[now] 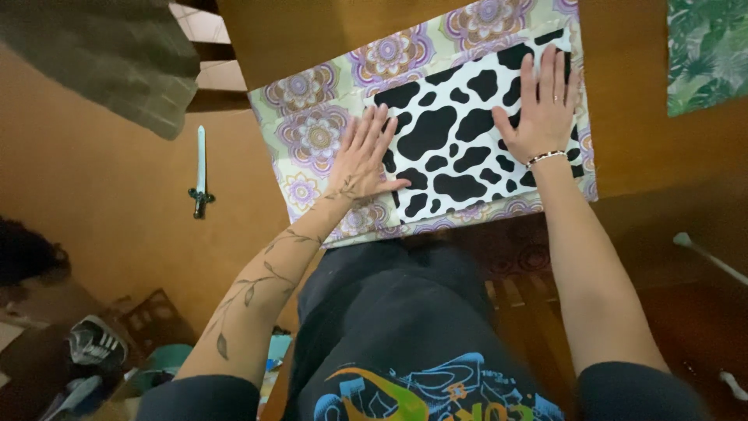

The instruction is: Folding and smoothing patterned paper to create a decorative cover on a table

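Flat on the floral paper [312, 101] lies a black-and-white cow-print sheet [460, 132]; the left hand [362, 156] and right hand [545, 105] press it open-palmed, gripping nothing.

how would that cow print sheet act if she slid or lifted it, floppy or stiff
The cow print sheet looks thin and lies flat under the left hand and right hand, so it would probably bend if lifted by one edge. It rests on the smooth flowered paper, so it may slide easily. Being flat, it should not roll or tip.
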